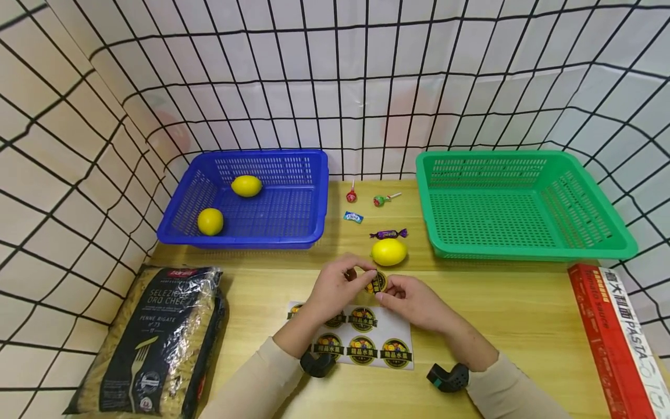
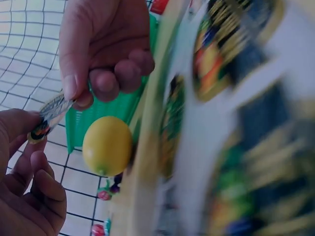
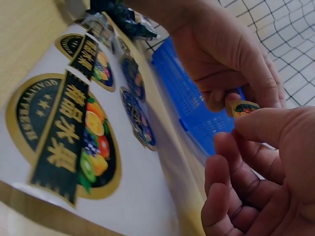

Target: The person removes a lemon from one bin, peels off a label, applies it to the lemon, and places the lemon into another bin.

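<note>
Head overlooks table; wrists close, share sticker [image 1: 377,283].

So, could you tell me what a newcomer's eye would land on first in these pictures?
Probably both hands, left hand and right hand, pinching one round sticker above the sticker sheet at the table's near edge. Just beyond lies a lemon, between the blue basket holding two lemons and the green basket.
</note>
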Motion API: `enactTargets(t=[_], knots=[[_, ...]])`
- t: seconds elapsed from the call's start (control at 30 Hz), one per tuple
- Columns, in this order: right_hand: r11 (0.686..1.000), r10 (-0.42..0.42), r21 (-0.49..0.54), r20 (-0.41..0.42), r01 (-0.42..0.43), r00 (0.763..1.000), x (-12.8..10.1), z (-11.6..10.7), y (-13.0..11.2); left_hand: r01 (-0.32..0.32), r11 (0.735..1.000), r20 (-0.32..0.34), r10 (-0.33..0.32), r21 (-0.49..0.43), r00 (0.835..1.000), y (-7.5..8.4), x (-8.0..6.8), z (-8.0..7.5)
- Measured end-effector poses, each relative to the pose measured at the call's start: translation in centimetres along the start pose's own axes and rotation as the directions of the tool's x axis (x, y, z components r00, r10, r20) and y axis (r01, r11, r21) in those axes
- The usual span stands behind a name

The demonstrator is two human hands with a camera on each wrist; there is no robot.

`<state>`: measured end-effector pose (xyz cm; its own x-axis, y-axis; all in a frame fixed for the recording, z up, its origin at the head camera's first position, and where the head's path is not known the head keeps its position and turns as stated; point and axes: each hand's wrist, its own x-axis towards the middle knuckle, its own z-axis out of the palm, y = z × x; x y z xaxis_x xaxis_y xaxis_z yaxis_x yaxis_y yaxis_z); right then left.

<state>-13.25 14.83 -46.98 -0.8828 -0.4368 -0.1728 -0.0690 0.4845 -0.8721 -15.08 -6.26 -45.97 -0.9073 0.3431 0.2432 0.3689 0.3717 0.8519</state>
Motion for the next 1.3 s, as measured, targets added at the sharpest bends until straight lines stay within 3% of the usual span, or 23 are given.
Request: enactTargets(t=[0.17,0.37,0.6,0.9,1.3], knots=[[0.998,0.032,0.063,-0.063,-0.028,0.998,0.3,-0.5,0.1,-0.04,0.999,0.079,0.038,0.016,0.996,0.3,2.5,-0.6],[0.983,0.117,0.163,-0.18,-0.087,0.977,1.1,-0.5,0.1,0.001,1.0,0.136,-0.004,0.022,0.991,0.0,5.3,-0.8],[0.919,0.23,0.378,-0.272,-0.116,0.934,2.1,-0.2,0.4,0.065,0.997,0.142,-0.071,0.044,0.987,-0.7,7.4,-0.2],[0.89,0.284,0.439,-0.314,-0.127,0.906,2.6,-0.4,0.7,0.161,0.987,0.174,-0.16,0.008,0.972,-1.3,8.7,0.7],[0.88,0.298,0.456,-0.304,-0.137,0.905,2.6,-0.2,1.1,0.164,0.985,0.208,-0.171,0.05,0.963,-1.3,9.1,0.6]])
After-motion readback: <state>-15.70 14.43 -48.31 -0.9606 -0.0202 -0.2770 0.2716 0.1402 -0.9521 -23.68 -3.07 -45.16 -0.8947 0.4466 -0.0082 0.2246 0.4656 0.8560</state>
